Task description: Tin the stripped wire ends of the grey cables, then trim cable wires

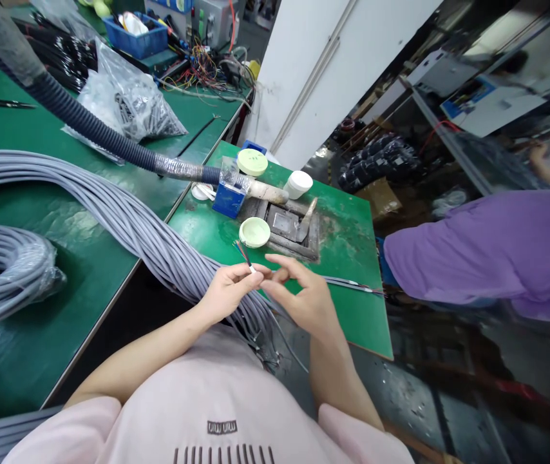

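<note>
My left hand (234, 287) is closed in a pinch on the end of a cable (252, 269). Thin coloured wires (242, 250) fan out of that end, pointing up toward the far side. Close beside it is my right hand (306, 293), its index finger stretched out and apart from the thumb; the thumb tip reaches near the left fingertips. A thick bundle of grey cables (178, 258) runs under my left hand and hangs over the table edge. Past my hands stand a small round dish (254, 232) and a solder pot (284, 222) set in a dirty frame.
A ribbed extraction hose (91, 129) arches over the green table (342, 212) to a blue block (229, 198). A white jar (299, 183) and a pale lid (252, 162) stand behind. Stripped cables (352, 283) lie at right. A person in a purple shirt (487, 251) is nearby.
</note>
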Demonstrator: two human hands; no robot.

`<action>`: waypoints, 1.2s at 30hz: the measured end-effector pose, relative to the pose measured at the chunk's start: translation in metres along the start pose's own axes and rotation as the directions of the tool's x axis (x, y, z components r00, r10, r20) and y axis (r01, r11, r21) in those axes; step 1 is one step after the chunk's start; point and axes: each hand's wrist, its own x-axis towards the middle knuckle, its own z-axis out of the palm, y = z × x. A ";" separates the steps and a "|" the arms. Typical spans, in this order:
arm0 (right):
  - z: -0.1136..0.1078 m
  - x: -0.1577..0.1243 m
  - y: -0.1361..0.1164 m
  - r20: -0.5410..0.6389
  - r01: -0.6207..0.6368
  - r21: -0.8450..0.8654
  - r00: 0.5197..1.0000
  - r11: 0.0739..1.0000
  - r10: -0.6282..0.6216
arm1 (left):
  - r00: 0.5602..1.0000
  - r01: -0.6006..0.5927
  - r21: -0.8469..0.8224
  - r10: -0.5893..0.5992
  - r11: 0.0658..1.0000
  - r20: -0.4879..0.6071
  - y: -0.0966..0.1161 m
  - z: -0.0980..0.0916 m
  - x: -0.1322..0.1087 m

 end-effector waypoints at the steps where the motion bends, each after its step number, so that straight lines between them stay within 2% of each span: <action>1: -0.004 0.004 -0.001 -0.059 0.018 0.001 0.998 1.000 -0.018 | 1.000 0.021 -0.002 -0.021 1.000 0.001 0.000 0.000 0.000; 3: -0.007 0.013 -0.004 -0.106 0.056 0.017 0.993 0.998 -0.054 | 0.999 0.044 0.020 -0.045 0.999 0.022 0.001 0.002 -0.001; 8: -0.001 0.032 -0.016 -0.051 0.045 0.126 0.998 0.991 -0.039 | 0.996 0.063 0.060 -0.066 0.996 0.053 -0.001 0.007 -0.003; 13: 0.005 0.036 -0.013 -0.048 0.040 0.207 0.998 0.978 -0.030 | 0.996 0.067 0.027 -0.068 0.997 0.064 -0.001 0.006 -0.004; 15: 0.009 0.033 -0.009 -0.082 0.062 0.243 0.996 0.968 -0.043 | 0.997 0.058 0.047 -0.060 0.997 0.049 0.000 0.005 -0.003; 17: 0.012 0.027 -0.005 -0.155 0.144 0.236 0.982 0.961 -0.109 | 0.998 0.058 0.042 -0.059 0.997 0.029 0.000 0.004 -0.002; 19: 0.016 0.019 -0.004 -0.210 0.283 0.152 0.946 0.947 -0.249 | 0.998 0.058 -0.012 -0.058 0.998 0.007 0.000 0.003 0.000; 21: 0.016 0.011 -0.003 -0.183 0.422 0.053 0.895 0.905 -0.407 | 0.998 0.064 -0.056 -0.065 0.996 0.000 -0.002 0.000 0.002; 23: 0.013 0.008 0.000 -0.105 0.488 0.051 0.870 0.871 -0.481 | 0.996 0.084 -0.052 -0.082 0.995 0.034 -0.004 -0.003 0.001; 25: 0.007 0.011 0.006 -0.079 0.435 0.144 0.900 0.889 -0.428 | 0.987 0.115 -0.037 -0.110 0.993 0.113 -0.005 -0.007 0.000; 27: 0.001 0.018 0.011 -0.075 0.296 0.243 0.955 0.924 -0.286 | 0.970 0.151 -0.051 -0.138 0.987 0.201 -0.005 -0.009 -0.003; 29: -0.002 0.027 0.013 -0.012 0.159 0.316 0.987 0.935 -0.163 | 0.951 0.183 -0.068 -0.159 0.981 0.266 -0.004 -0.009 -0.004; 32: 0.003 0.037 0.007 0.138 0.037 0.368 0.986 0.929 -0.094 | 0.929 0.197 -0.054 -0.169 0.979 0.328 -0.003 -0.009 -0.004; 36: 0.012 0.039 -0.005 0.139 -0.006 0.380 0.989 0.925 -0.051 | 0.922 0.193 -0.043 -0.167 0.980 0.349 -0.005 -0.011 -0.005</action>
